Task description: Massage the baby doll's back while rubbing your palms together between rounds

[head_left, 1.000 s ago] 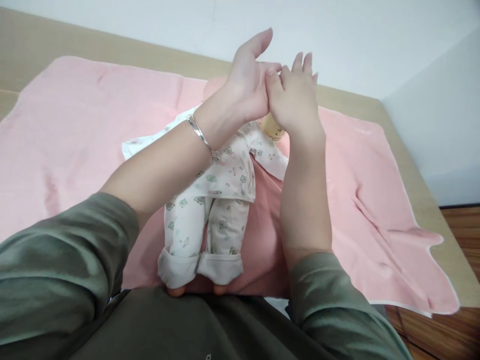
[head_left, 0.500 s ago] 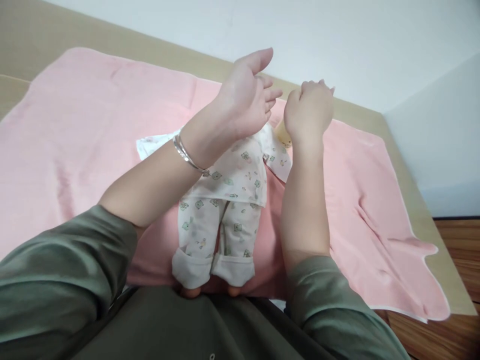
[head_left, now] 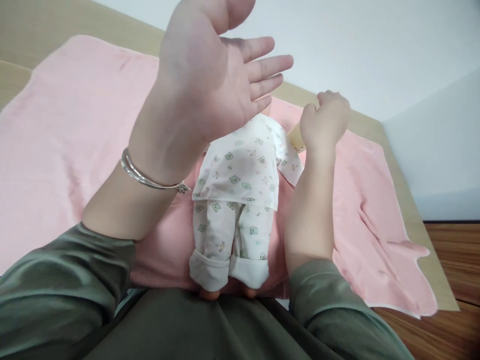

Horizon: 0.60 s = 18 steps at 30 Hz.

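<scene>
My left hand (head_left: 213, 75) is raised palm up over the doll's upper body, fingers stretched out and nothing in it. A doll (head_left: 240, 170) lies on its back in white pyjamas printed with small green animals; its trouser cuffs are rolled up and its feet point towards me. My left hand covers most of its head and one sleeve. On the right, beside the doll's other sleeve, my right hand (head_left: 325, 120) shows its back. Its fingers are mostly hidden. A pale yellow container (head_left: 296, 139) shows just left of that hand, partly covered by it; whether they touch, I cannot tell.
Under the doll a pink cloth (head_left: 97, 125) is spread, creased at the right (head_left: 369, 215). It lies on a light wooden table (head_left: 431, 265). A white wall (head_left: 375, 55) stands behind, and brown wooden flooring (head_left: 453, 250) shows at the lower right.
My left hand has come closer to my view and moved left, its fingers more spread. The doll, container and right hand appear slightly further right as the view shifts.
</scene>
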Motion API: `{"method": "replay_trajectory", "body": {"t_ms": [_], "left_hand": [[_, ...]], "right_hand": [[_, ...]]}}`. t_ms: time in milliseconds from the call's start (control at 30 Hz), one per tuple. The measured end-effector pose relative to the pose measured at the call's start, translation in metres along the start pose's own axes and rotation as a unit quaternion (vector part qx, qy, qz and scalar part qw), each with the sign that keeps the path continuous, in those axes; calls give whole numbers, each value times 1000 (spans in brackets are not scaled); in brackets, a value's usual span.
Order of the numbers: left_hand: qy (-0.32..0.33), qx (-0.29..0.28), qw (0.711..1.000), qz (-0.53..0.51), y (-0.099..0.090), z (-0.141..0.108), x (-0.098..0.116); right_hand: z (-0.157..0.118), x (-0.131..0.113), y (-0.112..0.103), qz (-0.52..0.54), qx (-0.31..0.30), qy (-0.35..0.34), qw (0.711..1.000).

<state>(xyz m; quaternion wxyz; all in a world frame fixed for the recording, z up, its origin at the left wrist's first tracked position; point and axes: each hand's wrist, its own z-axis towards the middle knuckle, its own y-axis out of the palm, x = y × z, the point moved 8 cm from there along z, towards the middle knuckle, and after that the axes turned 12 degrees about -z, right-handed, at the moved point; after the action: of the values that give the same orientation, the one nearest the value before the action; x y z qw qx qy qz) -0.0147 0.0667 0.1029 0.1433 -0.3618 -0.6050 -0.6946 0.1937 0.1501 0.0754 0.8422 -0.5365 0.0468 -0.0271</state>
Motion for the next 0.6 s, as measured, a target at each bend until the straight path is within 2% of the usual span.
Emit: {"method": "replay_trajectory", "body": {"t_ms": [100,233,400,467,533,600], "left_hand": [[8,13,1000,4,-2,-5,5],[31,3,999,23,5,-9,7],[6,-19,999,29,14,-5,-9],[-14,-7,1000,20,13,-1,-19],[-44,18,999,-21,12,2,-30],[-36,12,998,-57,17,3,-34]], "right_hand": [[-2,-1,0,13,-27,2,1000],[-1,5,3,30,-59,-5,998],[-7,6,-7,75,-66,20,995],[-17,-10,-21,125,-39,-1,991],[-37,-40,-38,188,-11,-67,980],[-67,-73,-54,241,5,-136,961]]}}
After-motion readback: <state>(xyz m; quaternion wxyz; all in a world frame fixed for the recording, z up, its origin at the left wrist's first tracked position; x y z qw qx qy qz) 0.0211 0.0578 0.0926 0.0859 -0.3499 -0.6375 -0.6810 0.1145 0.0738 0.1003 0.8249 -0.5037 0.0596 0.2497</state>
